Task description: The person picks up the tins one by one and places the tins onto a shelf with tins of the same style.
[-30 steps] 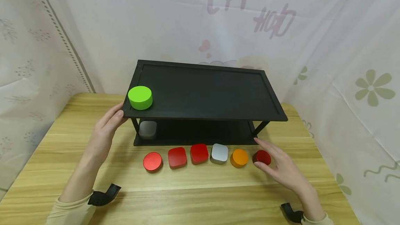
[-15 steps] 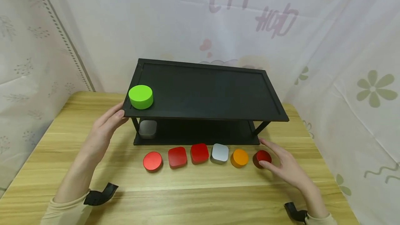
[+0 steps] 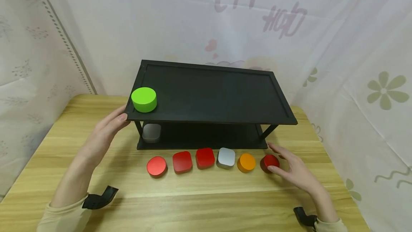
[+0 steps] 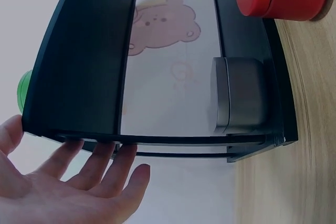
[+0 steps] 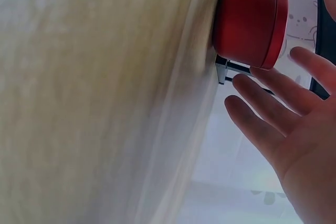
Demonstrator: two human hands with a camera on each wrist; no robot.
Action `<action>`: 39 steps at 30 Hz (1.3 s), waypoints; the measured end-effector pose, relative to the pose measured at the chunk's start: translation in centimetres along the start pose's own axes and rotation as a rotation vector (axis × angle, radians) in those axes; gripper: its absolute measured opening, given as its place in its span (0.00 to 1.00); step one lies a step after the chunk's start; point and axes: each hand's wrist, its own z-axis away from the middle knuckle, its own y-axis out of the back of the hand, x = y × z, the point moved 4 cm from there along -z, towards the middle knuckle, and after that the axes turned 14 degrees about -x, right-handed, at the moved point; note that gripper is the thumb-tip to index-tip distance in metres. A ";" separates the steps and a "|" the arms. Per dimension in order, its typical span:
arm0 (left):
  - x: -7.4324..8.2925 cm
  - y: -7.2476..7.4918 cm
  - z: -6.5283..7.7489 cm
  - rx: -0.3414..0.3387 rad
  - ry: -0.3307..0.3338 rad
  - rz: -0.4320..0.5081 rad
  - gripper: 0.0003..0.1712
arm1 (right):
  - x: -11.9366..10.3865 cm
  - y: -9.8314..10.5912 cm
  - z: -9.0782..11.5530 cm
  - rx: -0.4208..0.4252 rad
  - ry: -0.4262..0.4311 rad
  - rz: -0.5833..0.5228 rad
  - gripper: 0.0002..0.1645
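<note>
My left hand (image 3: 102, 137) is at the left end of a black two-tier shelf (image 3: 209, 92), thumb by the front corner of its top. In the left wrist view its straight fingers (image 4: 97, 166) reach the side rail. A round green tin (image 3: 144, 100) stands on the top near that hand; a grey square tin (image 4: 244, 95) sits on the lower tier. My right hand (image 3: 294, 171) is beside a dark red round tin (image 3: 269, 162), thumb overlapping its right edge. In the right wrist view, the fingers (image 5: 257, 121) are spread and extended near the tin's lid.
Along the shelf's front, on the wooden table (image 3: 193, 207), stand a round red tin (image 3: 156, 167), two square red tins (image 3: 182, 162), a silver square tin (image 3: 226, 158) and an orange round tin (image 3: 246, 163). A printed white cloth (image 3: 180, 20) hangs behind.
My right hand has shifted slightly right, its thumb going from the dark red tin's left side to its right edge. The left forearm has drifted a little left; the tins stay put.
</note>
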 end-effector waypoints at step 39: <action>0.6 -0.8 0.0 -0.021 -0.065 0.098 0.28 | 0.9 -0.6 -0.5 -0.062 0.037 -0.048 0.50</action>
